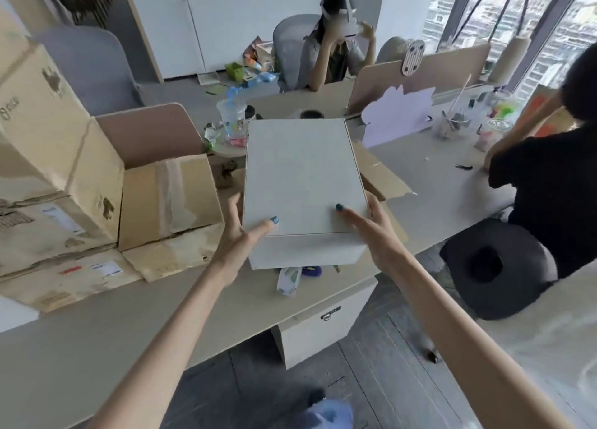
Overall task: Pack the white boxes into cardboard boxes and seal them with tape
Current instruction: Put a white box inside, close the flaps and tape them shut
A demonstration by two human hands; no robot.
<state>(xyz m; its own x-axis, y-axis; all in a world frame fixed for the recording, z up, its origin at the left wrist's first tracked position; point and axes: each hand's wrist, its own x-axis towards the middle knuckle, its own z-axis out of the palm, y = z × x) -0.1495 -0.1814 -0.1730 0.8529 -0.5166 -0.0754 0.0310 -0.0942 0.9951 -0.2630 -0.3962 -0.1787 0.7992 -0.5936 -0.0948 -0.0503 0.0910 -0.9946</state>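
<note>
A large white box [300, 176] is held above the desk between both my hands. My left hand [240, 234] grips its near left corner, thumb lying on the lid and fingers along the side. My right hand [371, 225] grips the near right corner, thumb on the lid and fingers down the right side. Behind and under the white box an open cardboard box [379, 173] shows its brown flaps on the right. A taped cardboard box [168, 199] stands to the left of it.
Stacked cardboard boxes [48, 157] and flattened cartons [74, 276] fill the desk's left side. A plastic cup [231, 115], wrappers and a small pack [287, 280] lie nearby. One person sits across the desk; another in black leans in at the right. A drawer unit [323, 325] stands beneath.
</note>
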